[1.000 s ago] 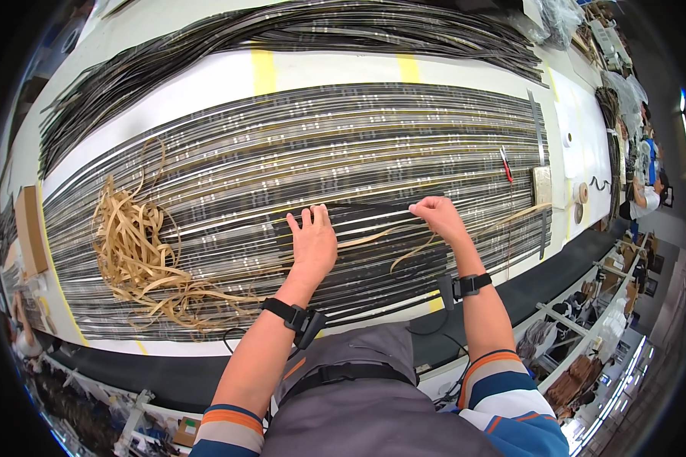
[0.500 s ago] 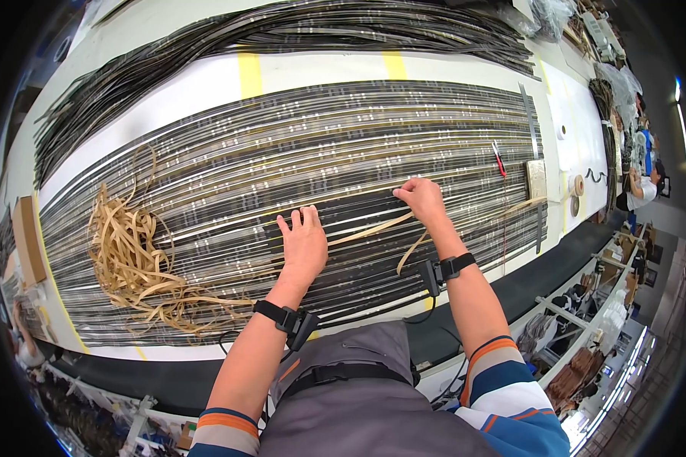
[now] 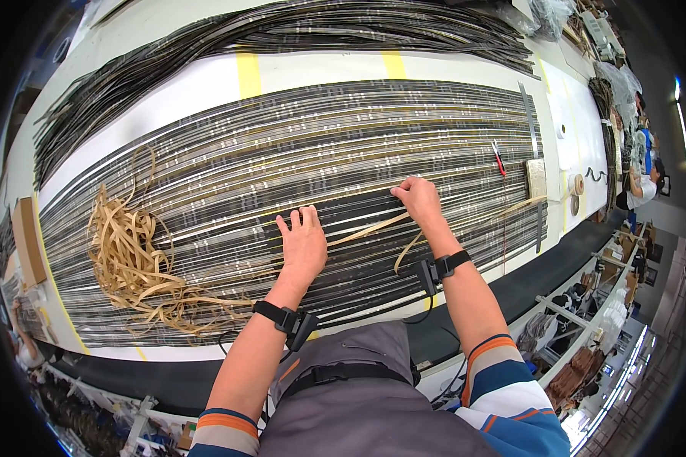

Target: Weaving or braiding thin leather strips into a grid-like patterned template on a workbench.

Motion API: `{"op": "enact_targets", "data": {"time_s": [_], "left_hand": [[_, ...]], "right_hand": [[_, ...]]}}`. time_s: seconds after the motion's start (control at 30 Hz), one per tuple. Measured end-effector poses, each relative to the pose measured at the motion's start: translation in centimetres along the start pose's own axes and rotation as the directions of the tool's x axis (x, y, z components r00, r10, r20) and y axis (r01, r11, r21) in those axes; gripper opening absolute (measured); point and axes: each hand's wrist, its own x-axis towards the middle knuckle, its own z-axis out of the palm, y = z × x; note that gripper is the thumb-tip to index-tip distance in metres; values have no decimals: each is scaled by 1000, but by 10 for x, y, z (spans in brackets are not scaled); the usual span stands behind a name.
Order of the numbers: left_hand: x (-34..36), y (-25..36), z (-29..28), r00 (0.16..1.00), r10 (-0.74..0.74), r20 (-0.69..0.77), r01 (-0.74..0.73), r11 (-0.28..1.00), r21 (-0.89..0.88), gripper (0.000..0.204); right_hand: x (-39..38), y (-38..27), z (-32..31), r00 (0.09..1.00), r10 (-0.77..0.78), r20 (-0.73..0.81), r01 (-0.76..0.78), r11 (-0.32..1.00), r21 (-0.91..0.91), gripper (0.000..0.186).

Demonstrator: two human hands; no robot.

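Note:
Many long dark strips point(image 3: 335, 145) with small pale markings lie side by side across a white table point(image 3: 206, 84). My left hand point(image 3: 303, 242) rests flat on the strips, fingers spread, holding nothing. My right hand point(image 3: 418, 199) is to its right and a little farther away, fingers pinched on a tan backing strip point(image 3: 373, 228) that peels off the dark strips and loops down under the wrist. A heap of loose tan backing strips point(image 3: 129, 259) lies on the strips at my left.
A second sheaf of dark strips point(image 3: 297, 30) curves along the table's far side. Red-handled cutters point(image 3: 498, 158), a tan block point(image 3: 536, 178) and tape rolls point(image 3: 576, 185) sit at the right end. A person point(image 3: 640, 183) stands beyond it. Shelving runs below the near edge.
My right hand has moved away from me and to the left, drawing the tan strip up off the dark strips. My left hand stays flat, shifted slightly left.

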Motion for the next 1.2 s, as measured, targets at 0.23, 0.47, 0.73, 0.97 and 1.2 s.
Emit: {"op": "enact_targets", "data": {"time_s": [0.23,0.47,0.73,0.97,1.2], "left_hand": [[-1,0,-5,1000,-1,28,2,1000,-22,64],[-3,-3,3,999,7,-39,-8,1000,-2,63],[1,22,-4,968,61,-242,-108,977,-186,53],[44,91,9,925,333,-183,-348,936,-56,59],[56,97,10,970,244,7,-244,970,0,69]], "right_hand": [[-1,-3,3,1000,-5,-8,4,1000,-24,25],[-3,-12,2,1000,13,-14,-15,995,-103,26],[2,-12,0,999,31,14,-27,980,-197,37],[0,-15,5,996,82,31,-75,980,-186,40],[2,14,-15,994,10,110,8,987,-161,41]]}}
